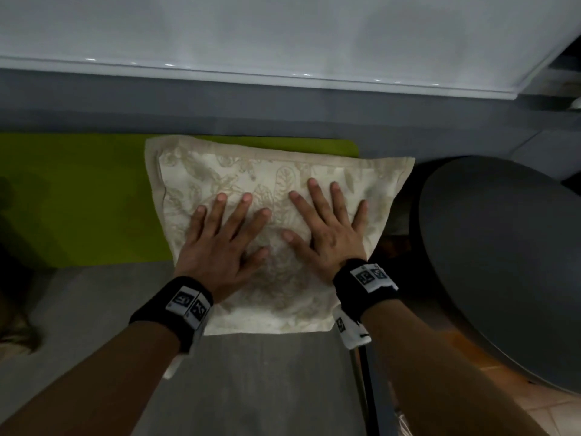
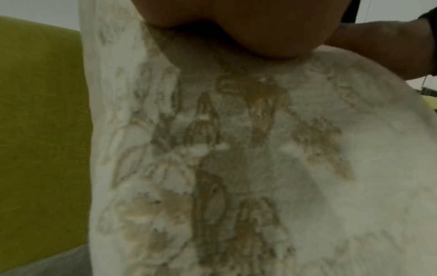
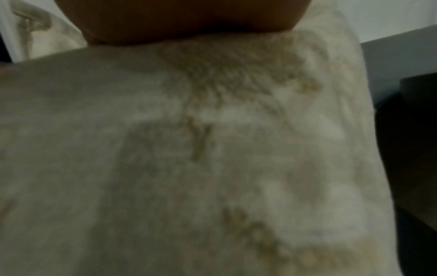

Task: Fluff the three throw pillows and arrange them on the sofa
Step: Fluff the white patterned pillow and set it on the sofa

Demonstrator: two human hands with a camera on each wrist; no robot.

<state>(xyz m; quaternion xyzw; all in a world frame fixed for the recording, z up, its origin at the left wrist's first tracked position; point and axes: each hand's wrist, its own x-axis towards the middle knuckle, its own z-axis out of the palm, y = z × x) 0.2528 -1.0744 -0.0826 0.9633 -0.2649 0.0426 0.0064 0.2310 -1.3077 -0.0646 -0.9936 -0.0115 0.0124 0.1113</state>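
A cream throw pillow (image 1: 245, 171) with a beige leaf print leans on the grey sofa (image 1: 251, 366), partly over a green pillow (image 1: 78, 196). My left hand (image 1: 220, 234) lies flat on the cream pillow's middle with fingers spread. Beside it my right hand (image 1: 327, 221) presses flat on the same pillow, fingers spread too. In the left wrist view the pillow (image 2: 236, 158) fills the frame under the palm (image 2: 236, 28), with the green pillow (image 2: 42, 130) at left. The right wrist view shows the blurred pillow fabric (image 3: 189, 158) under the heel of the hand (image 3: 189, 22).
A round dark grey table (image 1: 503, 262) stands close on the right of the sofa. A white wall (image 1: 283, 33) rises behind the grey sofa back (image 1: 220, 105). Orange floor tiles (image 1: 490, 382) show at lower right. A patterned fabric piece (image 1: 15, 328) lies at the far left edge.
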